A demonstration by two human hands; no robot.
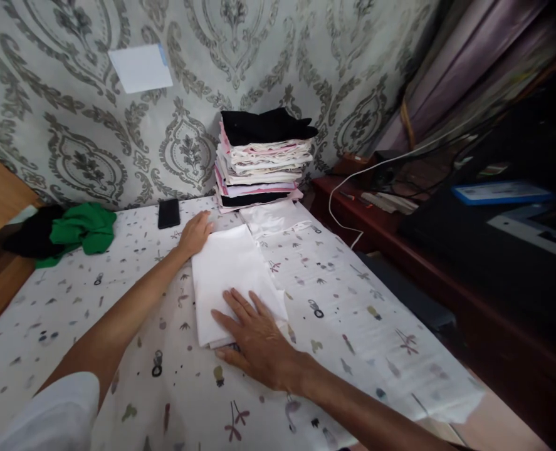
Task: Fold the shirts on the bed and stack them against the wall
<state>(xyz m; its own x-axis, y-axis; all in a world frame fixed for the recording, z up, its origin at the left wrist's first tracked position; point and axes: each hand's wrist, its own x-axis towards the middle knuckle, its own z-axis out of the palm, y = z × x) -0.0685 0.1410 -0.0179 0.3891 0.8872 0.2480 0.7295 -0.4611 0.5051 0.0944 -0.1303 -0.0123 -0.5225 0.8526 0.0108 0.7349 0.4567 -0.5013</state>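
A white folded cloth (228, 263) lies flat on the patterned sheet in front of me. My right hand (259, 341) rests on its near right part, fingers spread and palm down. At its far left corner, my left hand (195, 233) touches the edge with the fingers stretched out. Just beyond the cloth lies another white, shiny folded piece (275, 217). Behind that rises a tall stack of folded clothes (263, 163), with a black garment on top and white and pink layers below.
A black phone (168, 213) lies left of the stack. Further left are a crumpled green cloth (84, 228) and a black one (33, 232) beside a wooden board (0, 194). Along the right runs a dark red table (381, 219) with a white cable (376, 166). Patterned wallpaper (188, 138) stands behind.
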